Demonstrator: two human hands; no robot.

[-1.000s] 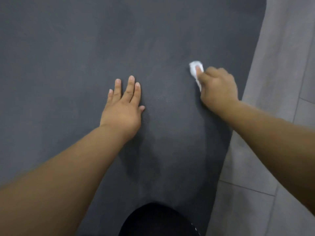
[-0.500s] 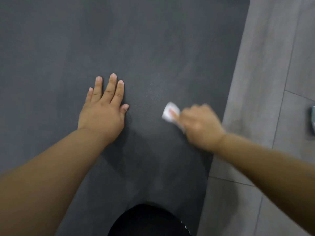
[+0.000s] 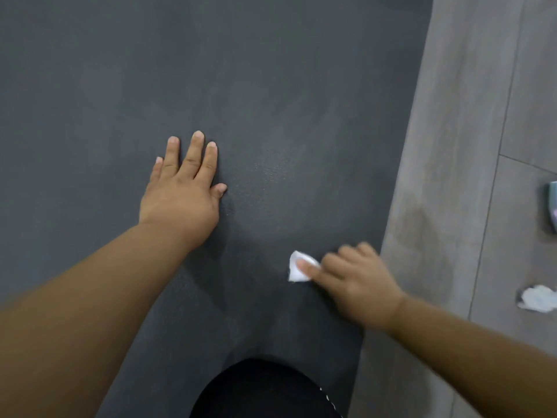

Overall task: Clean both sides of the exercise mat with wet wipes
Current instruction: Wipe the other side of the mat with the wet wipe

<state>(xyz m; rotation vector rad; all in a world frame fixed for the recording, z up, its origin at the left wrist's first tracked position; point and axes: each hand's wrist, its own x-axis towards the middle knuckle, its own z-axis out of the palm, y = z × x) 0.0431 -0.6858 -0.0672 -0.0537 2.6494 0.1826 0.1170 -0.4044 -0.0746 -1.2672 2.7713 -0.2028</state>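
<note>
Wiping the top face of the exercise mat, which lies on the floor. The blurred right hand has its grip curled on a wet wipe near the mat's right edge. The left hand rests flat, grip released. The next move is likely a pressing stroke over fresh areas. The mat's underside is hidden, and an object is cut off at the right.

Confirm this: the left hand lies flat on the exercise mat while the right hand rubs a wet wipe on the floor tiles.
No: the head view shows the right hand pressing the wet wipe on the exercise mat, not the floor tiles. The left hand does lie flat on it.
</note>
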